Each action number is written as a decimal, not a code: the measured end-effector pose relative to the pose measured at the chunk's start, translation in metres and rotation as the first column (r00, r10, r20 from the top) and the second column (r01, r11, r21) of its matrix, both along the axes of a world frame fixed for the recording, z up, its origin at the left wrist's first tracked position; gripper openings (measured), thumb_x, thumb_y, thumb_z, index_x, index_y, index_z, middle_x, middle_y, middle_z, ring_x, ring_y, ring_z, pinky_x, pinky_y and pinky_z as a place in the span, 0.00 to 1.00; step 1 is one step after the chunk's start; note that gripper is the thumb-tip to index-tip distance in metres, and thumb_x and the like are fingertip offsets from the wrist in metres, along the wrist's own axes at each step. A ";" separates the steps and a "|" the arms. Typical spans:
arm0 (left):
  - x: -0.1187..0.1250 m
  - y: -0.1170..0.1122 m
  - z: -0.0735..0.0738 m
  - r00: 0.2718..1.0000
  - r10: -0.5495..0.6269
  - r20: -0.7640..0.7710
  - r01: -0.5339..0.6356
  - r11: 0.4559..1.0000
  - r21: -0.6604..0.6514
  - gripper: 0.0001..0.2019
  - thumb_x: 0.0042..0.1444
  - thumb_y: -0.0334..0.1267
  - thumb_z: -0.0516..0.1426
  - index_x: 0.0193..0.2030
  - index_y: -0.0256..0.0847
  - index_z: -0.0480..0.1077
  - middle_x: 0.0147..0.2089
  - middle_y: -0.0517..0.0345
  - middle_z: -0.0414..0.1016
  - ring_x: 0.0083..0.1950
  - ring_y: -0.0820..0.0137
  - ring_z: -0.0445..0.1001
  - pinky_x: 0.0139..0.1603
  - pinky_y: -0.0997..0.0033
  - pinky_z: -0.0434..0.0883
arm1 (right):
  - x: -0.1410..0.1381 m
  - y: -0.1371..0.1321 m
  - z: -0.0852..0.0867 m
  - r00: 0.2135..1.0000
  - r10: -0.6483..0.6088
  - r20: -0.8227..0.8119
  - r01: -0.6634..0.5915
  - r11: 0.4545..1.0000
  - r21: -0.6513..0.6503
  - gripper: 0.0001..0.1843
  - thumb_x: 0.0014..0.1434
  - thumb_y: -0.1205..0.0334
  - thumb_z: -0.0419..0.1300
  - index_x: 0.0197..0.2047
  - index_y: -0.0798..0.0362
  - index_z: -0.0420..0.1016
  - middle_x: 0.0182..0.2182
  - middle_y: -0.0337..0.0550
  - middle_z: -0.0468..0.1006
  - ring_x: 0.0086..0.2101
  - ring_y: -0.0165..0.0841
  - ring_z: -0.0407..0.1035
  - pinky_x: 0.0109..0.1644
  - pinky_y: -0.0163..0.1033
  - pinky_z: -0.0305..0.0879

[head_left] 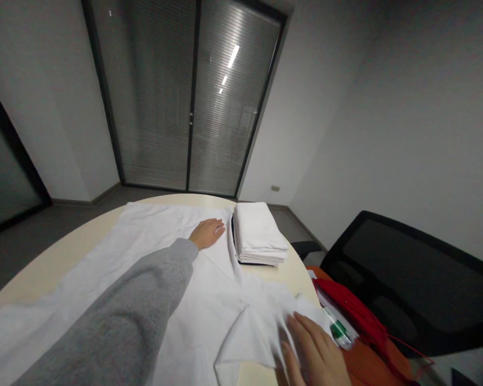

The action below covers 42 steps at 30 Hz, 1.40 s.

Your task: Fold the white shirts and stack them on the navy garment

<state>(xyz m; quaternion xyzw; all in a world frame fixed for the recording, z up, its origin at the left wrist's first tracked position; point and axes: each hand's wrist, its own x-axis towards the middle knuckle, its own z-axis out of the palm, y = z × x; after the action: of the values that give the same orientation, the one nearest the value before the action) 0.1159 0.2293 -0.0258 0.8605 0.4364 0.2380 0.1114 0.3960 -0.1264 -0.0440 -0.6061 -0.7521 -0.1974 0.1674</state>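
A white garment (145, 268) lies spread across the pale round table (44, 257). My left hand (207, 233), at the end of a grey sleeve, rests flat and open on the cloth near its far edge. My right hand (312, 351) presses flat on a wrinkled sleeve-like flap of the garment at the near right edge of the table, fingers stretched out. A stack of folded white cloths (257, 233) sits on the table just right of my left hand.
A black mesh office chair (418, 279) stands to the right. On an orange seat beside it lie a red item (354, 311) and a clear packet with a green mark (340, 331). Glass doors with blinds (193, 96) stand behind the table.
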 end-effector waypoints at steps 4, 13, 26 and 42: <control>0.000 -0.024 0.032 0.999 -0.001 0.049 -0.001 1.000 0.030 0.19 0.72 0.38 0.46 0.56 0.38 0.75 0.63 0.45 0.76 0.66 0.59 0.69 0.69 0.59 0.62 | -0.022 0.018 -0.007 0.995 0.009 0.097 -0.004 0.998 -0.056 0.26 0.68 0.53 0.58 0.68 0.45 0.68 0.64 0.49 0.75 0.58 0.53 0.74 0.59 0.65 0.71; -0.032 -0.218 0.088 0.961 -0.222 -0.164 0.203 0.971 -0.124 0.13 0.63 0.53 0.59 0.40 0.47 0.77 0.41 0.51 0.83 0.40 0.55 0.81 0.39 0.59 0.72 | -0.021 0.021 -0.017 0.994 0.047 0.103 -0.047 0.999 0.004 0.23 0.68 0.49 0.58 0.64 0.44 0.71 0.61 0.47 0.78 0.57 0.52 0.75 0.57 0.63 0.71; -0.061 -0.320 0.056 0.795 -0.481 -0.371 0.473 0.873 -0.118 0.05 0.66 0.40 0.60 0.39 0.45 0.75 0.44 0.49 0.81 0.50 0.54 0.77 0.49 0.53 0.73 | 0.014 0.000 0.000 0.945 -0.203 -0.255 0.238 0.964 0.116 0.22 0.72 0.48 0.49 0.58 0.52 0.74 0.58 0.59 0.77 0.55 0.54 0.73 0.56 0.61 0.70; -0.076 -0.307 0.075 0.794 -0.607 -0.038 0.518 0.708 -0.480 0.09 0.55 0.33 0.68 0.33 0.41 0.71 0.70 0.60 0.71 0.76 0.45 0.58 0.74 0.26 0.43 | 0.031 0.012 0.018 0.885 -0.308 -0.349 0.275 0.951 -0.143 0.24 0.69 0.52 0.46 0.44 0.55 0.79 0.43 0.58 0.84 0.43 0.49 0.78 0.53 0.52 0.71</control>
<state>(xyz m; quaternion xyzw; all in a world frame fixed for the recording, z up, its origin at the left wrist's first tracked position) 0.0395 -0.0777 0.0488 0.9219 0.2030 0.0012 0.3301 0.4265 -0.1143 -0.0256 -0.7453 -0.6156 -0.0697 0.2464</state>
